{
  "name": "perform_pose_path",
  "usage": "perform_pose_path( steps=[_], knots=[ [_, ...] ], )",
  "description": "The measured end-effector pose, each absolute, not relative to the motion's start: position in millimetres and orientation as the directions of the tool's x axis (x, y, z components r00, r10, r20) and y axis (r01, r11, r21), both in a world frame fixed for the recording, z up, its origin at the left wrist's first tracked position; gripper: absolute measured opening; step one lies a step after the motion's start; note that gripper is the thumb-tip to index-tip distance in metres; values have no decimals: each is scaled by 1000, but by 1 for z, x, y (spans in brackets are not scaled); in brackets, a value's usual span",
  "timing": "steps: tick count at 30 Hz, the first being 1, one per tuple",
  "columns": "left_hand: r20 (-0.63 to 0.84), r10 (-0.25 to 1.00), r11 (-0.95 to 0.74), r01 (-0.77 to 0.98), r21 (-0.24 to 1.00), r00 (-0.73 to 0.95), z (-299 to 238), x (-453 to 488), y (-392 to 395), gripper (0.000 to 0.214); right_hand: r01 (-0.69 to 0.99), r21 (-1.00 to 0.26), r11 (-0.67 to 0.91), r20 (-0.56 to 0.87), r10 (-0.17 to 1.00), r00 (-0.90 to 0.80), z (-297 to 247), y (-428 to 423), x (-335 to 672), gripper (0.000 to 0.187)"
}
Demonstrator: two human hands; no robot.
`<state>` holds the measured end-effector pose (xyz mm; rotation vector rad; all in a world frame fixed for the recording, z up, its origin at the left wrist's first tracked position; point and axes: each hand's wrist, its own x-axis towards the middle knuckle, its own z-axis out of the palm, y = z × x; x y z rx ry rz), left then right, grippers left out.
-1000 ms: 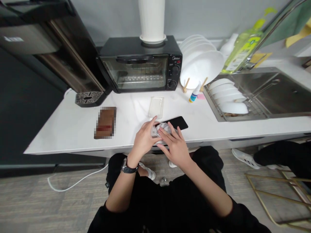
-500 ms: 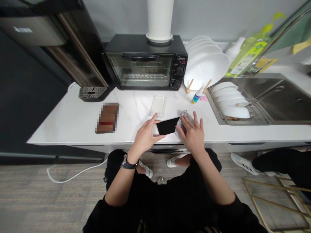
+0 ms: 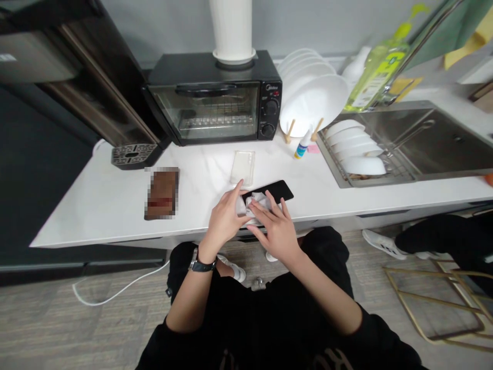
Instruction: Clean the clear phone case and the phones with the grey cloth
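Note:
A black phone (image 3: 278, 189) lies flat near the front edge of the white counter (image 3: 115, 205). My left hand (image 3: 225, 218), with a watch on the wrist, grips the phone's near left end between thumb and fingers. My right hand (image 3: 274, 226) presses a crumpled white cloth (image 3: 257, 201) onto the phone's screen with fingers laid flat over it. A clear phone case (image 3: 243, 167) lies just behind the phone.
A black toaster oven (image 3: 210, 105) stands at the back, a white cylinder on top. A brown blurred object (image 3: 162, 193) lies left. White plates (image 3: 311, 100) on a rack, a small bottle (image 3: 301, 149), a sink (image 3: 423, 141) with bowls at right. Another person's leg (image 3: 431, 239) is lower right.
My right hand with the cloth has slid back left along the phone, from its right end to its left part. The left hand still holds the phone's left end.

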<state>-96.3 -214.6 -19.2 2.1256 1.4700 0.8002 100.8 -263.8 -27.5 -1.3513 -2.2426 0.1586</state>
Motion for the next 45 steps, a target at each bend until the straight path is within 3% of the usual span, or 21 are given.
perform_pose_path(
  steps=[9, 15, 23, 29, 37, 45],
  knots=[
    [219, 940, -340, 679, 651, 261, -18, -93, -215, 108, 915, -304, 265, 413, 902, -124, -32, -233, 162, 55],
    [230, 938, -346, 681, 645, 258, -20, -92, -213, 108, 890, -314, 332, 415, 891, -186, -27, -207, 134, 65],
    [234, 932, -361, 678, 640, 275, -24, -98, -214, 96, 764, -371, 529, 393, 834, -387, -29, -246, 79, 62],
    [215, 940, -339, 676, 654, 264, -18, -95, -214, 105, 793, -367, 486, 384, 856, -347, -31, -263, 111, 56],
    [210, 942, -336, 676, 656, 264, -17, -94, -213, 103, 909, -317, 272, 418, 900, -123, -33, -237, 164, 57],
    [217, 938, -344, 669, 659, 269, -17, -93, -214, 103, 883, -314, 350, 408, 889, -207, -28, -206, 147, 62]
  ],
)
